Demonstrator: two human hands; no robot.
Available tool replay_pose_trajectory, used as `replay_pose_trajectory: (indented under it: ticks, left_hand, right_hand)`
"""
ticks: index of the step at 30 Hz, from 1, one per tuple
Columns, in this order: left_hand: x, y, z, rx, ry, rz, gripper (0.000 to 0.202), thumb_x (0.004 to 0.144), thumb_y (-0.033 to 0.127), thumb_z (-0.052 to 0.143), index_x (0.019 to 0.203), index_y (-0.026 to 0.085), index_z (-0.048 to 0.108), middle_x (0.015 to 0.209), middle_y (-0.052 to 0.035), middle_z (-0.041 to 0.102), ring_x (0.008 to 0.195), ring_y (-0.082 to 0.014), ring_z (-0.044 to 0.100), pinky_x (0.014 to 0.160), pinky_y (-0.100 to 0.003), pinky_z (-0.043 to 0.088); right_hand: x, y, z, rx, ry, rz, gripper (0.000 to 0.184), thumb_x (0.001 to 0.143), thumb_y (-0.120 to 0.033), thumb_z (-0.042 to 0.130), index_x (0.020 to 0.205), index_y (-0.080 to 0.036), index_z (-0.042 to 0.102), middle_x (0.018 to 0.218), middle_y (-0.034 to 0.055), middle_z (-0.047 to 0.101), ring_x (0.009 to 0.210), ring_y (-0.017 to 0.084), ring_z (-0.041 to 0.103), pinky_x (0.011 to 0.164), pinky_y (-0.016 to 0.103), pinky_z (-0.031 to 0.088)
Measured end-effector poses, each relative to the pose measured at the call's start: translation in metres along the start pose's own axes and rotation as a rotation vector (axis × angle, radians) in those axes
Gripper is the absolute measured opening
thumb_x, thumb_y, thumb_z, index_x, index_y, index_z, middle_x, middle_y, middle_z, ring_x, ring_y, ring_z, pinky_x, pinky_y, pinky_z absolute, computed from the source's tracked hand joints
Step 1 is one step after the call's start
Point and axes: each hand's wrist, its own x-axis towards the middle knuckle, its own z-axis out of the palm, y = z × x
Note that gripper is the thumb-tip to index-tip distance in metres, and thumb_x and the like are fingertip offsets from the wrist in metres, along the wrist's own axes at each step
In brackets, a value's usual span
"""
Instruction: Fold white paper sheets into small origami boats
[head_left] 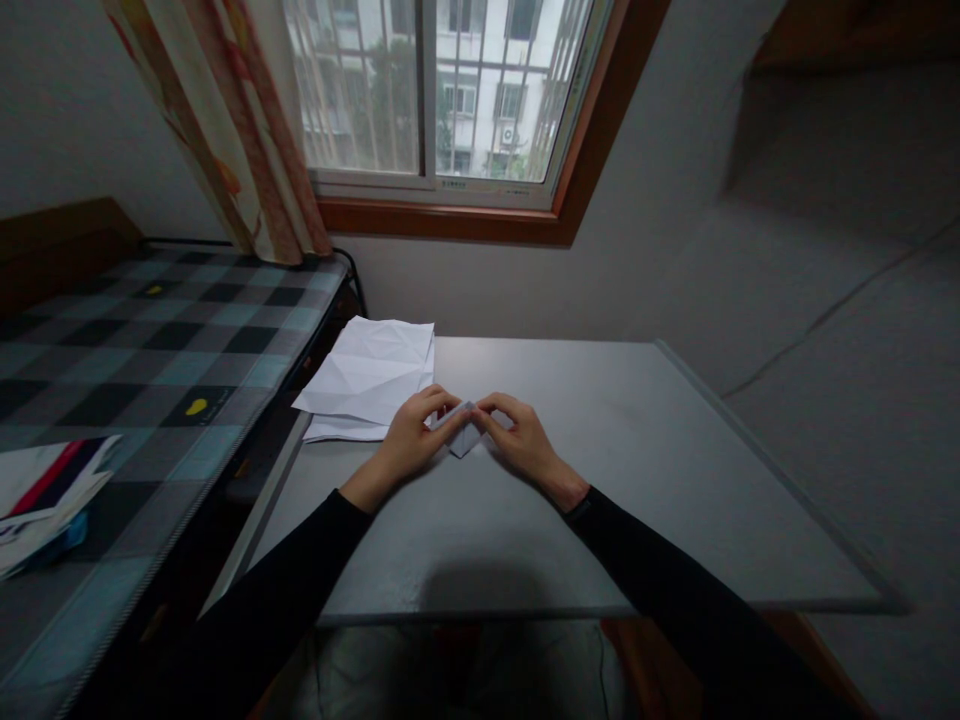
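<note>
Both hands were on a small folded paper [465, 436] sitting on the grey table [675, 480], roughly mid-table toward the far edge. Left hand [412, 438] had fingers curled in, pinching the paper's left side. Right hand [520, 436] did the same on the right, fingertips [484, 408] nearly meeting the left ones. A stack of creased white sheets [371, 375] lay just beside the left hand, at the table's far left corner. Checked bed [150, 340] off to the left.
</note>
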Motion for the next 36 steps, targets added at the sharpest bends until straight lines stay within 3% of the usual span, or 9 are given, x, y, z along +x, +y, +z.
replay_pose_trajectory:
  ticks: [6, 10, 13, 16, 20, 23, 26, 31, 36]
  left_hand:
    - [0.001, 0.0, -0.004, -0.081, 0.173, -0.051, 0.027, 0.106, 0.043, 0.074, 0.09, 0.022, 0.078, 0.091, -0.0035, 0.071, 0.088, -0.02, 0.067, 0.084, -0.035, 0.054]
    - [0.001, -0.011, -0.009, -0.144, 0.281, -0.195, 0.033, 0.105, 0.054, 0.071, 0.099, 0.023, 0.08, 0.099, -0.0056, 0.079, 0.096, -0.0228, 0.073, 0.091, -0.037, 0.059]
    - [0.001, -0.021, -0.01, -0.242, 0.307, -0.269, 0.04, 0.105, 0.061, 0.067, 0.104, 0.022, 0.075, 0.102, -0.0068, 0.081, 0.099, -0.0238, 0.076, 0.089, -0.036, 0.061]
    - [-0.001, -0.028, -0.009, -0.268, 0.251, -0.304, 0.04, 0.106, 0.061, 0.065, 0.106, 0.022, 0.069, 0.093, -0.0041, 0.077, 0.091, -0.0212, 0.076, 0.082, -0.033, 0.061]
    - [-0.005, -0.03, -0.009, -0.203, 0.183, -0.307, 0.026, 0.107, 0.048, 0.063, 0.109, 0.022, 0.066, 0.091, -0.002, 0.074, 0.082, -0.0178, 0.072, 0.073, -0.028, 0.056]
    - [-0.005, -0.025, -0.012, -0.117, 0.154, -0.215, 0.011, 0.102, 0.028, 0.063, 0.106, 0.021, 0.071, 0.107, -0.0058, 0.078, 0.097, -0.0197, 0.074, 0.087, -0.032, 0.058]
    - [-0.005, -0.015, -0.014, -0.027, 0.11, -0.096, 0.014, 0.094, 0.016, 0.063, 0.095, 0.022, 0.076, 0.113, -0.0069, 0.079, 0.112, -0.0231, 0.073, 0.104, -0.039, 0.056]
    - [-0.005, -0.003, -0.013, -0.035, -0.01, -0.126, 0.012, 0.098, 0.033, 0.077, 0.097, 0.022, 0.081, 0.097, -0.0052, 0.08, 0.092, -0.0222, 0.073, 0.091, -0.037, 0.058]
    - [-0.005, -0.001, -0.014, -0.082, -0.117, -0.124, 0.019, 0.095, 0.041, 0.085, 0.095, 0.022, 0.084, 0.099, -0.0071, 0.08, 0.094, -0.0235, 0.074, 0.091, -0.038, 0.057]
  right_hand:
    - [-0.001, 0.002, -0.004, 0.049, 0.097, 0.054, 0.032, 0.106, -0.052, 0.073, 0.09, -0.024, 0.075, 0.087, 0.003, 0.075, 0.086, 0.023, 0.069, 0.083, 0.037, 0.054]
    - [0.0, 0.016, -0.012, 0.131, 0.203, 0.149, 0.038, 0.103, -0.06, 0.074, 0.091, -0.025, 0.069, 0.091, 0.0044, 0.076, 0.091, 0.025, 0.071, 0.089, 0.04, 0.058]
    - [0.0, 0.026, -0.018, 0.276, 0.2, 0.234, 0.045, 0.1, -0.07, 0.074, 0.097, -0.027, 0.061, 0.084, 0.0015, 0.074, 0.079, 0.023, 0.072, 0.076, 0.037, 0.061]
    - [-0.002, 0.029, -0.023, 0.388, 0.121, 0.277, 0.046, 0.101, -0.07, 0.073, 0.106, -0.028, 0.056, 0.082, -0.0013, 0.073, 0.068, 0.021, 0.073, 0.069, 0.036, 0.063]
    - [-0.007, 0.026, -0.025, 0.465, 0.047, 0.248, 0.04, 0.1, -0.06, 0.078, 0.108, -0.028, 0.055, 0.101, 0.0024, 0.079, 0.075, 0.02, 0.077, 0.077, 0.038, 0.067]
    - [-0.011, 0.027, -0.025, 0.418, 0.036, 0.239, 0.037, 0.099, -0.054, 0.08, 0.11, -0.028, 0.056, 0.104, 0.0025, 0.079, 0.076, 0.019, 0.077, 0.077, 0.036, 0.066]
    - [-0.014, 0.03, -0.026, 0.289, 0.034, 0.231, 0.034, 0.1, -0.053, 0.077, 0.109, -0.027, 0.057, 0.09, 0.0, 0.075, 0.07, 0.018, 0.072, 0.067, 0.032, 0.06]
    - [-0.016, 0.027, -0.026, 0.132, 0.003, 0.163, 0.023, 0.104, -0.045, 0.073, 0.109, -0.026, 0.062, 0.096, 0.0034, 0.079, 0.077, 0.019, 0.073, 0.073, 0.033, 0.06]
    - [-0.016, 0.026, -0.026, 0.087, -0.021, 0.125, 0.015, 0.104, -0.038, 0.071, 0.109, -0.025, 0.063, 0.096, 0.004, 0.08, 0.078, 0.02, 0.074, 0.077, 0.036, 0.062]
